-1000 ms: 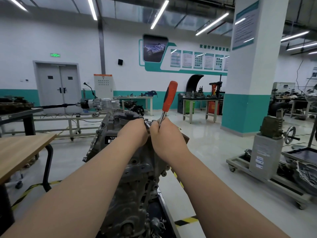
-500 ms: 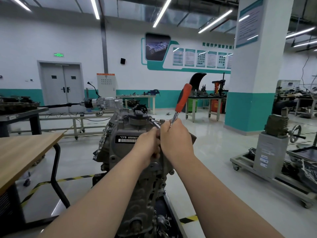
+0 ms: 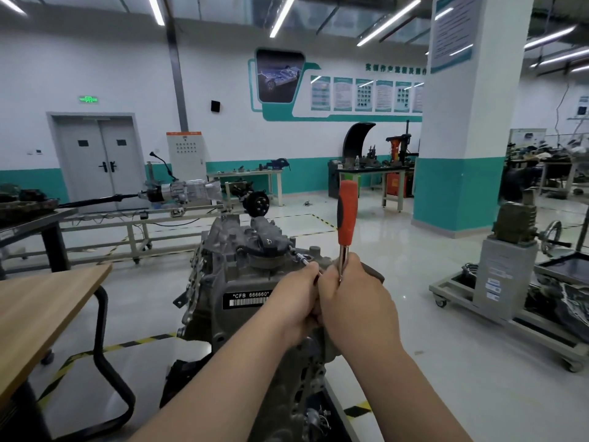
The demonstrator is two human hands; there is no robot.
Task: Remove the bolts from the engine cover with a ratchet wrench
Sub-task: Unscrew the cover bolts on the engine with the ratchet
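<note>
While my right hand [image 3: 357,301] is wrapped round the bare steel shank of the wrench [image 3: 346,218], low down near its head, the orange grip stands upright and unused above my knuckles. My left hand [image 3: 294,303] is curled round the near end of the extension bar [image 3: 302,259], which runs away to the top of the engine cover [image 3: 264,244] straight ahead of me. The bolt itself is hidden from me. My worry is leverage: held that low, a tight bolt would need a hard pull, I judge, and the smooth shank could slide through my fingers. The long bar might also tilt, letting the socket ride off the bolt and round it.
</note>
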